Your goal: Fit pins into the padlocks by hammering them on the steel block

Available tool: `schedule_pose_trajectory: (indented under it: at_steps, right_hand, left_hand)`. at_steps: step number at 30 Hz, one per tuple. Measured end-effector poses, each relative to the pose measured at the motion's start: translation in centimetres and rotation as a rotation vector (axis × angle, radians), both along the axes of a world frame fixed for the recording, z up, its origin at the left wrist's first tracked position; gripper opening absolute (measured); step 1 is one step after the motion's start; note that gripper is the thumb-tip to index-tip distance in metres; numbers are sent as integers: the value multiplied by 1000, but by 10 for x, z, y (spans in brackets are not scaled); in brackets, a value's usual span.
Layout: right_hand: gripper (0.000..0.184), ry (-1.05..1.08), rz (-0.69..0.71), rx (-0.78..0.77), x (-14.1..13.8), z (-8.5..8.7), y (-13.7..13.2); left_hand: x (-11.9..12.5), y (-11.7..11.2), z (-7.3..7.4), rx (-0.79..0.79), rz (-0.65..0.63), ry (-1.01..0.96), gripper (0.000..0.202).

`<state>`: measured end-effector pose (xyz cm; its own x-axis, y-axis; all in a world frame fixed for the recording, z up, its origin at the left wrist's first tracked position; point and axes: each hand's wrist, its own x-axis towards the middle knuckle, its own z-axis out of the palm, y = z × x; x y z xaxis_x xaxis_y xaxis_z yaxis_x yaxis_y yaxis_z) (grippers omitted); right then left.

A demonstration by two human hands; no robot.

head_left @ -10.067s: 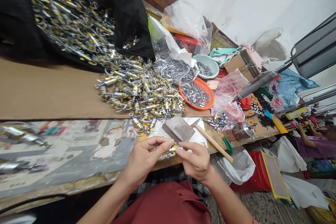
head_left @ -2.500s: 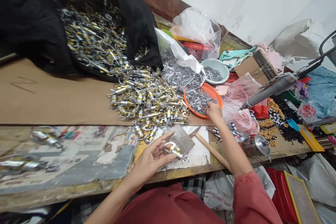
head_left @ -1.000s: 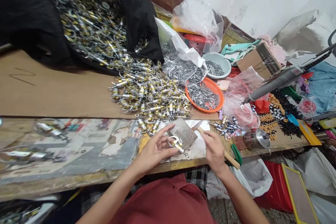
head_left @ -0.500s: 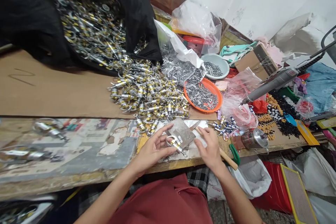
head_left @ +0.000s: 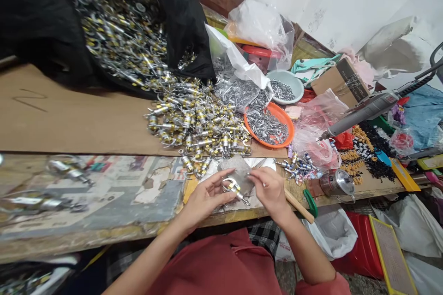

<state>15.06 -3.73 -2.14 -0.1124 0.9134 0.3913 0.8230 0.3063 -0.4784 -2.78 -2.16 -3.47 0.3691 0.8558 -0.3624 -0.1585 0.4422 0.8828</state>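
Note:
My left hand [head_left: 205,197] holds a small silver padlock with a yellow band [head_left: 232,188] between thumb and fingers, just above the table's near edge. My right hand [head_left: 271,189] is pinched, its fingertips close to the padlock's right side; what it pinches is too small to name. Both hands hover over a grey metal block [head_left: 237,173] on a white sheet. A large pile of similar padlocks [head_left: 194,122] lies beyond, spilling from a black bag [head_left: 114,23].
An orange bowl [head_left: 289,124] of small metal pieces and a pale bowl [head_left: 296,84] sit right of the pile. A wooden-handled hammer [head_left: 297,205], a grey rotary tool [head_left: 360,113], plastic bags and a cardboard box [head_left: 341,80] crowd the right side. Brown cardboard [head_left: 69,122] covers the left.
My right hand went to the orange bowl, came back and now sits pinched beside the padlock in my left hand. The left hand has barely moved.

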Motion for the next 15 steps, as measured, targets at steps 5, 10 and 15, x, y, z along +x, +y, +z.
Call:
schedule_pose_trajectory:
  at_steps: [5, 10, 15]
  right_hand:
    - [35, -275, 143, 52, -23, -3, -14]
    - [28, -443, 129, 85, -28, -1, -16]
    - [23, -538, 128, 21, -32, 7, -20]
  left_hand:
    - [0, 1, -3, 29, -20, -31, 65]
    - [-1, 1, -4, 33, -29, -36, 67]
    - [-2, 1, -4, 61, -35, -36, 67]
